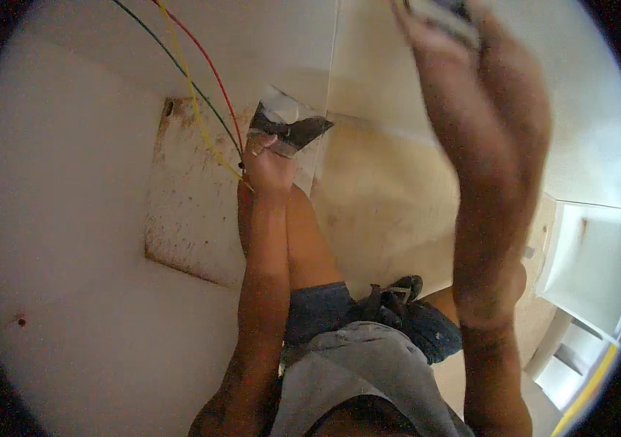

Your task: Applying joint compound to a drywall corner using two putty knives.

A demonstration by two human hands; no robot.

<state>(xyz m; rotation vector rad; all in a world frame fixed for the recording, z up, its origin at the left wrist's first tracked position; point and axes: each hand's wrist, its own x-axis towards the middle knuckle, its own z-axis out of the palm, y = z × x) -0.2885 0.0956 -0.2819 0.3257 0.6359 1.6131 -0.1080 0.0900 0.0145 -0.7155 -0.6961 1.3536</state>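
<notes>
My left hand (272, 164) is closed round a broad, dark putty knife (297, 133) at the centre of the view. White paste (281, 108) lies in a lump on the blade. Raised toward the upper right, my right hand (445, 36) is closed on a flat pale-and-dark tool (445, 16). The top edge of the view cuts that tool off and motion blurs it, so its exact kind is unclear. Red, green and yellow wires (212, 65) hang down close beside my left hand.
A stained, rusty-edged pale panel (186, 197) sits to the left, by a white wall (70, 182) with a small dark hole (21, 321). Beige, dusty boards (383, 189) lie ahead. White shelving (591, 255) and a yellow strip (587, 393) are at the right.
</notes>
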